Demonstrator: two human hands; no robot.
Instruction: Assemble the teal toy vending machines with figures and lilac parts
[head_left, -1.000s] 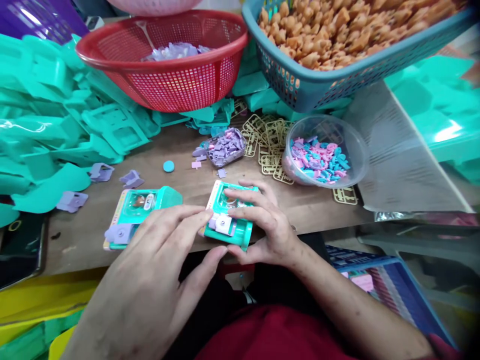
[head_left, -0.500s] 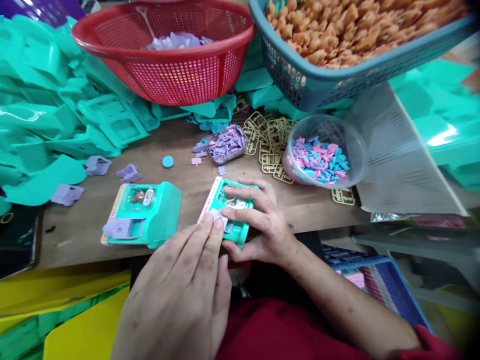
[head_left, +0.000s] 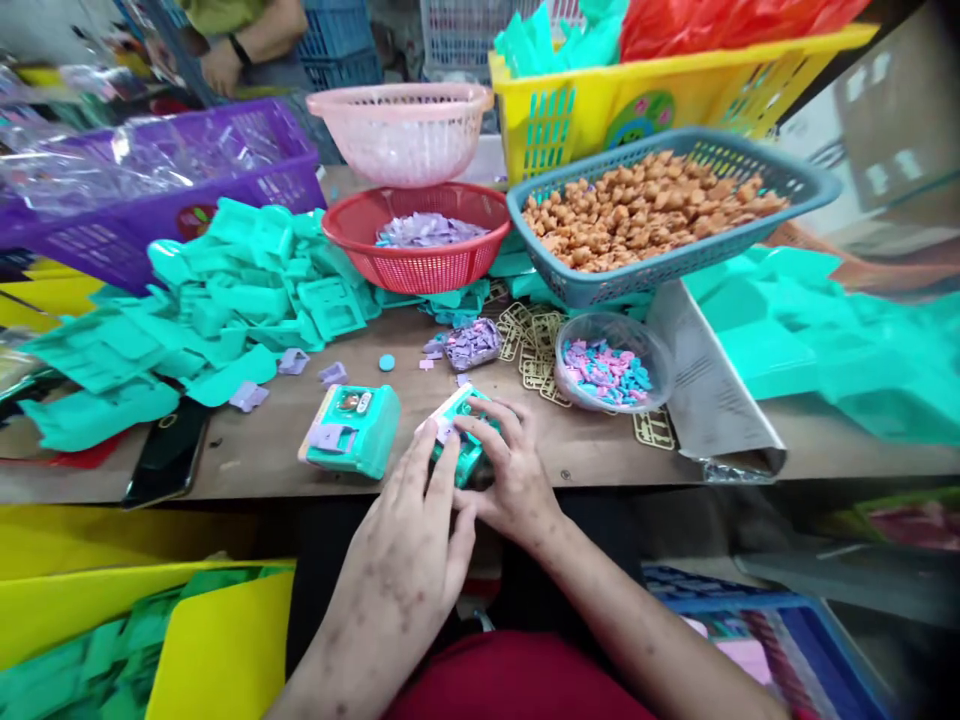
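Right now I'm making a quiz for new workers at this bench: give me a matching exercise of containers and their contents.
Containers:
1. red basket
2. blue-grey basket
3. clear bowl
4. purple crate

Contents:
A. pink and blue small parts
B. orange-brown pieces
C. clear plastic wrapping
D. lilac parts

Pairs: 1-D, 2-B, 3-A, 4-C

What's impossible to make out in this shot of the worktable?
All in the head view:
- Teal toy: mostly covered by the left hand and right hand.
- Lilac piece at its corner: too small to read its shape.
- Clear bowl: its pink and blue bits are too small to identify.
- Another person behind: cut off by the top edge.
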